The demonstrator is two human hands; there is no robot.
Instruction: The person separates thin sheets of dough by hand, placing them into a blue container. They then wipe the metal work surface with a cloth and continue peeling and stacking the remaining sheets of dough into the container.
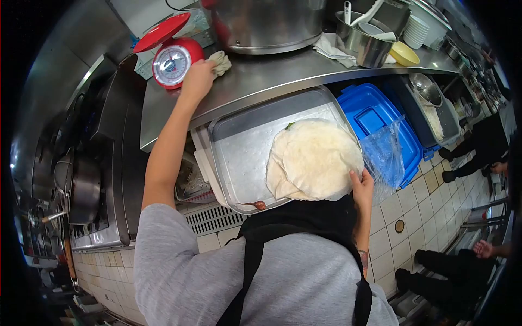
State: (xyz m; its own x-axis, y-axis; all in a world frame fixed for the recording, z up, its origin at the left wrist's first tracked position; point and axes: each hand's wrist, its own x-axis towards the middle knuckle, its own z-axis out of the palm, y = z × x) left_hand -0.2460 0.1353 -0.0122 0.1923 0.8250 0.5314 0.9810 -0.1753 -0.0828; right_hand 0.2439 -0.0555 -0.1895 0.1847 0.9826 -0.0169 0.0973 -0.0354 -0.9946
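Right now my left hand [198,76] is stretched out on the steel bench [283,73], fingers closed over a crumpled cloth [221,62]. Just beside it stands a red scale [171,60], touching or nearly touching my knuckles. My right hand [362,187] is lower and closer to me, gripping the near rim of a metal tray [244,146], with its fingers pressed on the edge of a stack of flatbreads [312,157]. The stack lies on the right half of the tray, which I hold below the bench edge. A small reddish scrap [258,205] sits at the tray's near rim. Further along the bench are a big steel pot [266,22], a steel bowl [367,46] and a yellow bowl [404,53]. Under the bench are blue bins [375,114] and a plastic bag [383,155].
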